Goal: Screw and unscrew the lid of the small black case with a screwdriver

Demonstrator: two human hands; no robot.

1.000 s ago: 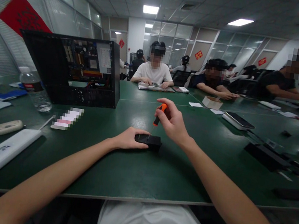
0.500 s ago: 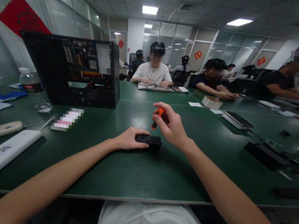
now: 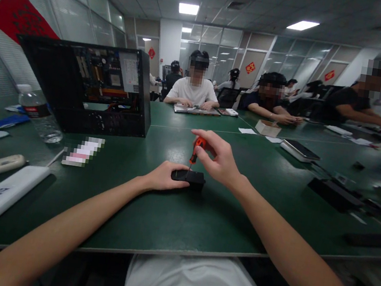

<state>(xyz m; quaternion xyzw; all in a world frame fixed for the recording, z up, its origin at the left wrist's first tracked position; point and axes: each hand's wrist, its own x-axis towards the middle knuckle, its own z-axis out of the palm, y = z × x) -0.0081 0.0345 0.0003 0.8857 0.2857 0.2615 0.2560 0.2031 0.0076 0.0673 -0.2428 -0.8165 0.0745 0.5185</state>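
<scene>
On the green table [image 3: 178, 227] lies a small black box-shaped part [image 3: 196, 179], its long side running left to right. My left hand [image 3: 166, 176] grips its left end, thumb on the near side and fingers on the far side. My right hand [image 3: 218, 159] is closed on an orange and black screwdriver [image 3: 196, 149], held nearly upright. The screwdriver's thin shaft reaches down to the top face of the part, near my left fingertips. Whatever the tip touches is too small to make out.
An open computer case [image 3: 143, 97] and a water bottle [image 3: 42, 116] stand at the left. A white power bank [image 3: 2, 193] lies near the left edge. Black adapters [image 3: 335, 195] and a phone [image 3: 300, 150] are at the right. A person [image 3: 194, 86] sits opposite.
My right index finger has straightened slightly beside the screwdriver handle. The screwdriver stays on the black part, which my left hand still holds. The whole view has shifted a little.
</scene>
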